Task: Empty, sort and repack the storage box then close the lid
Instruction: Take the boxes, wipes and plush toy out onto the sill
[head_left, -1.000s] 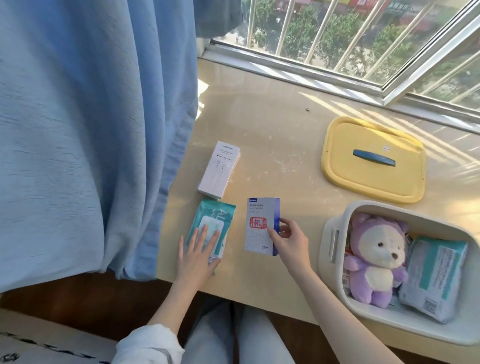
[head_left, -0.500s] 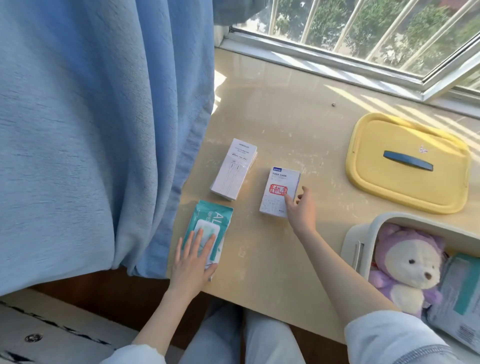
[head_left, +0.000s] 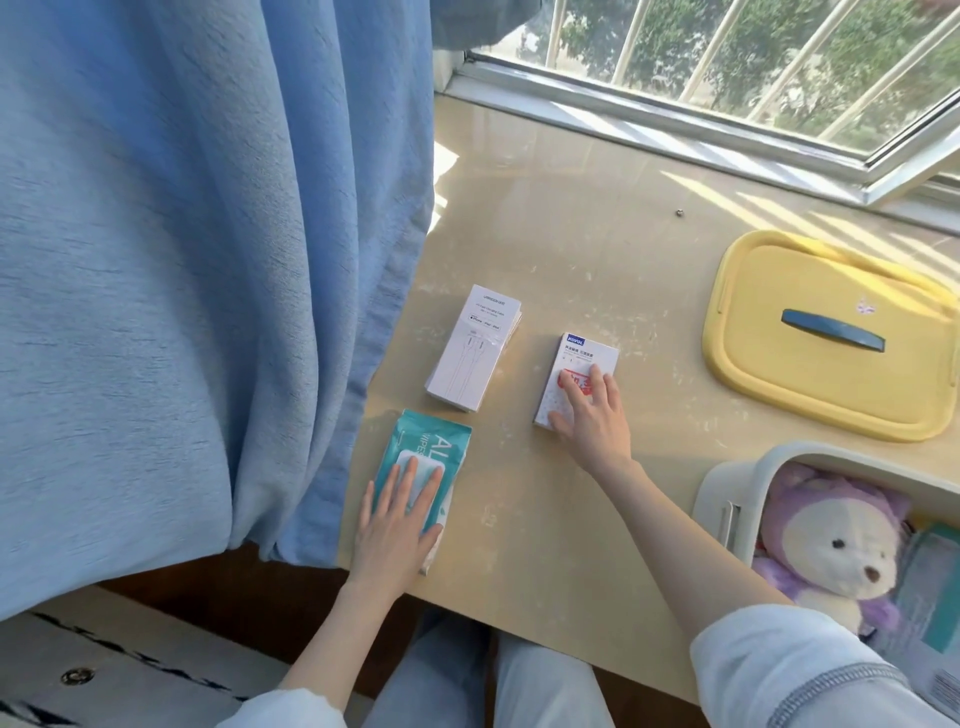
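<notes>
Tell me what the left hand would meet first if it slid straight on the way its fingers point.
The left hand lies flat on the wipes pack, fingers pointing away and slightly right. Past the pack's far end, it would likely meet the white cable box first.

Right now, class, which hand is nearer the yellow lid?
Right. The right hand rests on the small white box, left of the yellow lid; the left hand presses the wipes pack, farther left.

A person's left hand (head_left: 397, 525) lies flat on a teal wipes pack (head_left: 423, 457) while the right hand (head_left: 589, 415) presses a small white box (head_left: 576, 364) on the windowsill table (head_left: 571, 234), beside a longer cable box (head_left: 475, 348). The yellow lid (head_left: 826, 332) lies off the storage box (head_left: 727, 499), where a purple plush bear (head_left: 826, 545) sits.
</notes>
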